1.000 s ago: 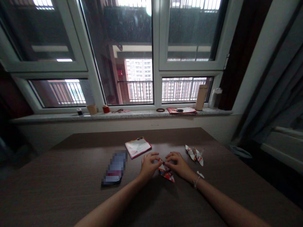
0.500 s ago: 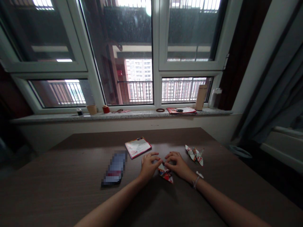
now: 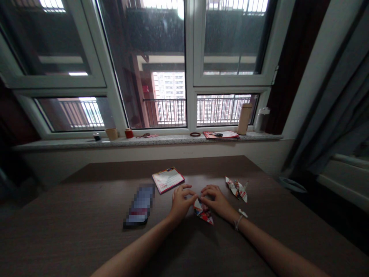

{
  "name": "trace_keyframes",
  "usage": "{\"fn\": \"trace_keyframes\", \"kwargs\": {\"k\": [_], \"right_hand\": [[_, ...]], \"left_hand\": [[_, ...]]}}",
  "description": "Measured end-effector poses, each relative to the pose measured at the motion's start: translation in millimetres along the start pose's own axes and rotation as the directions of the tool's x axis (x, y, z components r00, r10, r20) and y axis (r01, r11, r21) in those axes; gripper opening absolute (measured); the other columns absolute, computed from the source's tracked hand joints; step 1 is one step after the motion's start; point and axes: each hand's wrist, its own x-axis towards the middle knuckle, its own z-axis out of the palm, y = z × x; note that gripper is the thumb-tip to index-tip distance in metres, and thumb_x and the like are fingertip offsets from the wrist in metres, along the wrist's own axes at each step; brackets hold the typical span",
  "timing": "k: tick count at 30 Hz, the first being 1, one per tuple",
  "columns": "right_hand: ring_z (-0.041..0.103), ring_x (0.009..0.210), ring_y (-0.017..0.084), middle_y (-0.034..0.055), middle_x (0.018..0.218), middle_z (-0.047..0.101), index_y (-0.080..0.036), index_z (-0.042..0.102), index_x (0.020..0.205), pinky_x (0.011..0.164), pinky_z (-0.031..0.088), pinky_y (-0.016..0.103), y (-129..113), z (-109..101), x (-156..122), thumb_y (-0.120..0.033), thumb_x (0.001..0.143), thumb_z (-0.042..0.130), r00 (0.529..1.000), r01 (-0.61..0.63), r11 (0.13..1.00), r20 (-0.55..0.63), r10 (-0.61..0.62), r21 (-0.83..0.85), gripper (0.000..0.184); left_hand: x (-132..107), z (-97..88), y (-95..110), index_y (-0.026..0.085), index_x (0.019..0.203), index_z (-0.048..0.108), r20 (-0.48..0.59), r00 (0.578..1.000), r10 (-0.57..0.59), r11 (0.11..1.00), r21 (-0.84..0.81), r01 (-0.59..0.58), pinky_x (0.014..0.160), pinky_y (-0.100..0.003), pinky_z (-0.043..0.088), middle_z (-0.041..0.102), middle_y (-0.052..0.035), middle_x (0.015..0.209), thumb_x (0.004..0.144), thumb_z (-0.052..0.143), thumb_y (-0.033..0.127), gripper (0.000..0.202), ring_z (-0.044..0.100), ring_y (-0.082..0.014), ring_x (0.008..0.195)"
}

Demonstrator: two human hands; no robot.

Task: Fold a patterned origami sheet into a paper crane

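A folded piece of patterned paper [image 3: 204, 213], red, white and blue, is held between my two hands just above the brown table, its pointed end toward me. My left hand [image 3: 182, 201] pinches its upper left edge between thumb and fingers. From the other side, my right hand [image 3: 216, 199] pinches the top of the same paper, its fingertips close to the left ones. The exact grip points are partly hidden by the fingers. To the right lie folded paper pieces [image 3: 236, 189] with white and red print, apart from my right hand.
A stack of printed paper sheets [image 3: 168, 180] lies beyond my left hand, with a blurred phone [image 3: 141, 206] left of it. Along the windowsill [image 3: 173, 139] stand a paper cup [image 3: 112, 134], a red spool [image 3: 128, 133], scissors on papers [image 3: 219, 134] and a tan bottle [image 3: 245, 119].
The folded paper's pointed end has shifted slightly to the right and toward me. Both hands stay nearly in place, still pinching it.
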Motion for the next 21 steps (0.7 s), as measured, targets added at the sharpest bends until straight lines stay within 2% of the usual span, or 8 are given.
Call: {"fn": "trace_keyframes", "kwargs": {"k": [6, 12, 17, 21], "right_hand": [[0.051, 0.109, 0.023, 0.0024, 0.099, 0.067, -0.024, 0.069, 0.074, 0.099, 0.032, 0.039, -4.5, -0.1, 0.1, -0.031, 0.079, 0.068, 1.0, 0.013, 0.999, 0.019, -0.012, -0.038, 0.008], [0.05, 0.107, 0.022, 0.0023, 0.097, 0.066, -0.024, 0.068, 0.074, 0.098, 0.033, 0.038, -6.3, -1.7, -0.9, -0.027, 0.079, 0.065, 0.999, 0.014, 0.999, 0.042, -0.012, -0.046, 0.006], [0.049, 0.108, 0.023, 0.0025, 0.098, 0.066, -0.024, 0.068, 0.075, 0.098, 0.033, 0.038, -6.5, -2.9, -1.2, -0.027, 0.079, 0.066, 0.999, 0.0, 0.997, 0.052, 0.004, -0.075, 0.006], [0.048, 0.111, 0.023, 0.0028, 0.1, 0.066, -0.024, 0.067, 0.076, 0.101, 0.032, 0.04, -10.3, -4.2, -1.4, -0.027, 0.082, 0.064, 0.997, -0.001, 0.996, 0.074, 0.007, -0.089, 0.007]], "left_hand": [[-1.7, 0.3, 2.5, 0.028, 0.074, 0.075, -0.007, 0.999, 0.033, 0.999, -0.009, -0.033, 0.104, -0.044, 0.036, 0.064, -0.0027, 0.114, 0.076, 0.069, 0.028, 0.007, 0.052, -0.0252, 0.114], [-2.2, -1.5, 3.2, 0.027, 0.079, 0.075, -0.077, 0.995, 0.055, 0.996, -0.06, -0.06, 0.101, -0.043, 0.039, 0.064, -0.0034, 0.11, 0.08, 0.065, 0.03, 0.011, 0.054, -0.025, 0.111], [-0.9, -4.8, 5.3, 0.024, 0.08, 0.074, -0.147, 0.989, 0.011, 0.996, -0.086, -0.024, 0.1, -0.043, 0.039, 0.064, -0.0045, 0.105, 0.081, 0.063, 0.029, 0.012, 0.054, -0.0251, 0.109], [-0.3, -6.6, 5.9, 0.024, 0.081, 0.074, -0.141, 0.99, -0.003, 0.997, -0.082, -0.009, 0.101, -0.043, 0.039, 0.063, -0.0046, 0.104, 0.081, 0.062, 0.031, 0.014, 0.053, -0.0247, 0.109]]}}
